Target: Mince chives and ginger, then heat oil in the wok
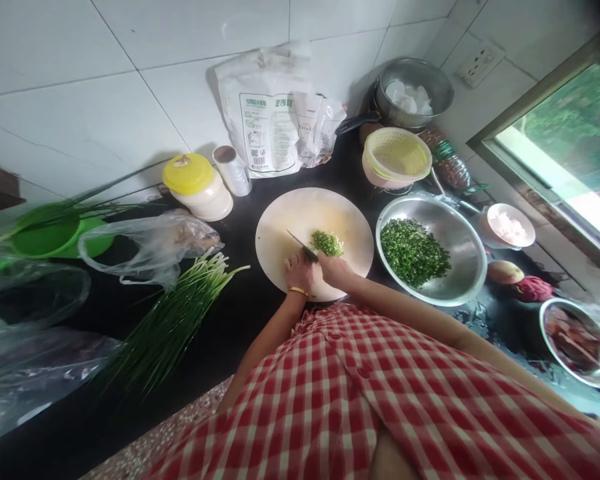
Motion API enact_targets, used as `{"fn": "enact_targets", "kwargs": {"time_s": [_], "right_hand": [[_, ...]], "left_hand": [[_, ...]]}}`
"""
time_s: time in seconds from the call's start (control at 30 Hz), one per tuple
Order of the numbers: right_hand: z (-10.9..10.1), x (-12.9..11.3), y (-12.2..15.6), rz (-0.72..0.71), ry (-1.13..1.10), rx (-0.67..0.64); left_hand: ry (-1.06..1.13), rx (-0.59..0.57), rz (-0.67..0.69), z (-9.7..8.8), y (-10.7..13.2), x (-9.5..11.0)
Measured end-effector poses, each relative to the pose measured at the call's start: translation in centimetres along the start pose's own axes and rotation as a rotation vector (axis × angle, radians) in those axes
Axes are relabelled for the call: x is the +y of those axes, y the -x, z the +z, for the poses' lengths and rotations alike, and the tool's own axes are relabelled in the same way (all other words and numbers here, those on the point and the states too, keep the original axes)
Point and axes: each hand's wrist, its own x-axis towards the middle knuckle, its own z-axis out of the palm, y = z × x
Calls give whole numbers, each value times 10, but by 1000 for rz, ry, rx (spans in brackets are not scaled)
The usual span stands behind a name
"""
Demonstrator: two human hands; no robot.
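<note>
A round pale cutting board (300,213) lies on the dark counter with a small pile of chopped green chives (327,243) on it. My right hand (334,270) is closed on the handle of a knife (299,243), whose blade points up and left beside the pile. My left hand (299,271), with a gold bracelet at the wrist, rests curled on the board just left of the knife; what its fingers hold is hidden. A steel bowl (475,267) to the right of the board holds more chopped greens (413,252). A bunch of long uncut chives (175,313) lies to the left.
Behind the board stand a yellow-lidded jar (197,187), a white packet (267,113), a yellow colander (397,157) and a pot (413,90). Plastic bags (150,243) and a green basin (55,233) sit at the left. Small bowls (510,227) and a window are at the right.
</note>
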Motion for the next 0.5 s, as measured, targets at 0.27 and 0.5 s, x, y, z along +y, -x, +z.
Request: {"fn": "enact_targets", "kwargs": {"time_s": [0.27,0.5], "right_hand": [[-8,11,2,35,36,13],[-3,15,26,-10,50,11]], "left_hand": [[0,66,-11,2,2,-2],[23,63,-22,4,2,-2]]}}
